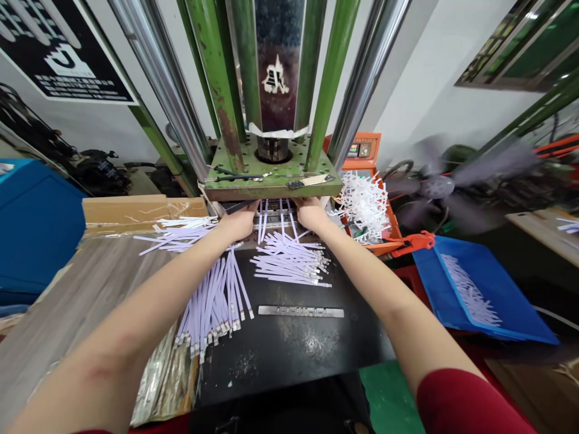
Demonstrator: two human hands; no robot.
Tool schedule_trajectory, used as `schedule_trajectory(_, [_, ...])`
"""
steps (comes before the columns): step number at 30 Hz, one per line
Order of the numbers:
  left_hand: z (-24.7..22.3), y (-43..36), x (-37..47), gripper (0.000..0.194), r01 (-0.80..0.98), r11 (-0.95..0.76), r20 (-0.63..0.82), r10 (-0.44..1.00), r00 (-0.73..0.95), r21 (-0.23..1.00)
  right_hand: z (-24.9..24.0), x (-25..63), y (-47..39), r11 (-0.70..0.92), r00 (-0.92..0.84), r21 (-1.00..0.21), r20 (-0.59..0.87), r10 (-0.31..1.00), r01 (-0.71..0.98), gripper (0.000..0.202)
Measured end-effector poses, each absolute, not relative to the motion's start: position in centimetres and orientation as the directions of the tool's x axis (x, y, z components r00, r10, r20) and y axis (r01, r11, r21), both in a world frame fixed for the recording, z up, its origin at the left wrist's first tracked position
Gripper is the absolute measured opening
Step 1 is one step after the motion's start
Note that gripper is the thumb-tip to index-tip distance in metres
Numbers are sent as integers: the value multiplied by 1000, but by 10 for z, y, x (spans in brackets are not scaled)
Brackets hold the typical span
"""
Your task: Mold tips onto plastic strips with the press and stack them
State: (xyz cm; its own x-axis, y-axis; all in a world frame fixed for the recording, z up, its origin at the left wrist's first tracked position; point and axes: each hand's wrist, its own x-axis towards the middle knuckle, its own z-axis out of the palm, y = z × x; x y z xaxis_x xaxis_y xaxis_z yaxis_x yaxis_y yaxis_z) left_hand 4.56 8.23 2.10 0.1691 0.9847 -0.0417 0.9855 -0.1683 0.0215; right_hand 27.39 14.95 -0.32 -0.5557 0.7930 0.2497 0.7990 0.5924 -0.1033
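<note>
My left hand reaches under the green press plate, at the left end of the metal mould. Near the mould's right end, my right hand is also partly under the plate. The fingers of both hands are hidden there. Several lilac strips stick out of the mould between them. One pile of lilac strips lies in front of the mould, another fanned pile to its left. A slotted metal bar lies flat on the black table.
At the right, white plastic scraps fill an orange machine's opening, beside a spinning fan. A blue bin holds more strips. Cardboard stands behind a wood-patterned surface at the left. Steel columns flank the press.
</note>
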Motion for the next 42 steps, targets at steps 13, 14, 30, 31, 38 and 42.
schedule_trajectory(13, [23,78,68,51,970,-244,11,970,244,-19,8,271,123,723,-746,191,235,623,664,42])
schedule_trajectory(14, [24,79,68,51,970,-241,6,970,241,-13,8,271,123,722,-746,194,233,624,664,41])
schedule_trajectory(30, [48,52,101,39,917,-72,-180,972,154,392,7,267,128,640,-659,165,243,711,751,37])
schedule_trajectory(31, [47,56,105,42,912,-34,-220,966,135,408,7,267,128,636,-655,164,249,713,754,36])
schedule_trajectory(38, [36,75,115,43,825,176,-349,937,28,536,12,263,124,613,-631,152,241,737,775,36])
schedule_trajectory(42, [28,81,115,30,708,284,-370,928,-35,646,10,261,125,595,-615,158,242,751,788,36])
